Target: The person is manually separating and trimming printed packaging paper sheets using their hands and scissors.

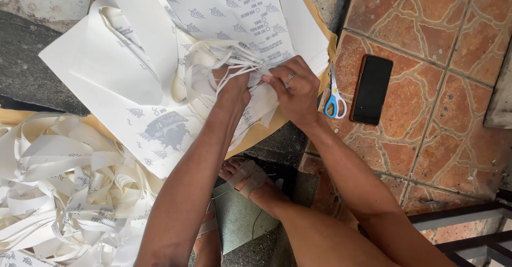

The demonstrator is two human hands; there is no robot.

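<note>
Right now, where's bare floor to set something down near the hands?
Free: the red floor tiles right of the black phone, bordered by metal bars below. Crowded: printed paper sheets under the left hand and right hand, scissors beside them, paper strips lower left.

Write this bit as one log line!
left hand: gripping strips | right hand: pinching strips | under: paper sheets | scissors, phone: on floor

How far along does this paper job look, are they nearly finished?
Hard to say exactly. A big heap of cut paper strips already lies on the floor, so a good deal looks done. Right now the left hand and right hand are both gripping a bunch of white strips over the stack of printed sheets. The scissors lie unused, beside a phone. Many sheets seem left.
</note>
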